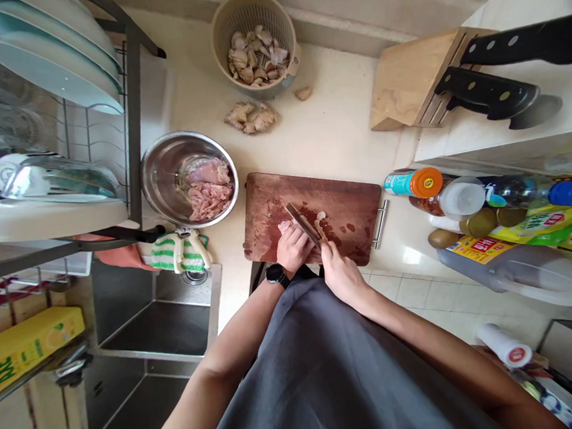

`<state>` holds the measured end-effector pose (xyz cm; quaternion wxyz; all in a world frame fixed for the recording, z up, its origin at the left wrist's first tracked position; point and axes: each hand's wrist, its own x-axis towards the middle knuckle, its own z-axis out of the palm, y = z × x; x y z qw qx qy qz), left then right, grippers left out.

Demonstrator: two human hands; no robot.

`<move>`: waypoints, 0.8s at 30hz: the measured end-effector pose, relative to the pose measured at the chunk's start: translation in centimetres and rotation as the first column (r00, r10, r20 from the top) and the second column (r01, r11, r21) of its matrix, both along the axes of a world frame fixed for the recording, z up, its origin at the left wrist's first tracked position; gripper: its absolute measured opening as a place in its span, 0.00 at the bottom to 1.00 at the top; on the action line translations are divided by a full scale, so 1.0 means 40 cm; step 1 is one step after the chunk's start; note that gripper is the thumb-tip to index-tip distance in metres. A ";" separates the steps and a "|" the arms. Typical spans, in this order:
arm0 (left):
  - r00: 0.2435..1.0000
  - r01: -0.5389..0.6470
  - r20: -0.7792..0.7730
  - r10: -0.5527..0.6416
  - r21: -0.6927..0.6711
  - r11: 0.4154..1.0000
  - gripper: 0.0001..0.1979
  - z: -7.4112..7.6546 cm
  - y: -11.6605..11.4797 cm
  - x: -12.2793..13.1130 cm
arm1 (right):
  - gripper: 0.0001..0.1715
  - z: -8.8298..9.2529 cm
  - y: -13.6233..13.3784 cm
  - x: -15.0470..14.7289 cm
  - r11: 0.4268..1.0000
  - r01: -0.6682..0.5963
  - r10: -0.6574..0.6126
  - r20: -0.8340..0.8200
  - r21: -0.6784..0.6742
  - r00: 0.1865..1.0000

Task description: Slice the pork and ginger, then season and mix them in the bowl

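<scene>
- The right hand is closing tightly around the handle of one knife. Its long axis is running diagonally across the cutting board, with the tip pointing away from the person and to the left, toward the steel bowl.
- The left hand is pressing curled fingers down on a piece of raw meat just left of the blade. How far the fingers are wrapping around it is hard to tell.
- A few small cut bits are lying just right of the blade.
- There is one board, one bowl holding more meat, one basket, and seemingly two black-handled knives in the knife block.
- Both hands are working at the board's near edge, while its far strip and right half are lying bare.
- Open counter is stretching beyond the board, and bottles are crowding its right side.
</scene>
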<state>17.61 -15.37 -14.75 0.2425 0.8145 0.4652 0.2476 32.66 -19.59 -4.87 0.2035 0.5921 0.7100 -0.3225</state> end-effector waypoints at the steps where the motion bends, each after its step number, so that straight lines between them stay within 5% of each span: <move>1: 1.000 -0.005 0.008 0.005 -0.020 1.000 0.09 -0.002 -0.002 -0.001 | 0.29 -0.001 0.030 -0.016 1.000 0.002 -0.002 0.000 0.003 1.000; 6: 0.999 -0.010 0.043 0.011 -0.029 1.000 0.10 -0.008 -0.006 -0.005 | 0.24 -0.019 0.172 -0.057 0.994 0.079 -0.071 -0.109 0.076 0.991; 10: 0.998 -0.001 0.059 0.003 -0.027 1.000 0.07 0.002 0.000 0.000 | 0.19 -0.038 0.211 -0.008 0.934 0.301 -0.227 -0.327 0.195 0.917; 15: 0.999 -0.013 0.049 0.012 0.015 1.000 0.06 0.019 0.000 0.006 | 0.16 -0.014 0.152 0.065 0.835 0.446 -0.280 -0.448 0.323 0.849; 24: 1.000 0.021 0.005 -0.021 0.023 1.000 0.08 0.016 -0.011 -0.001 | 0.14 0.001 -0.039 0.126 0.877 0.458 -0.325 -0.522 0.146 0.788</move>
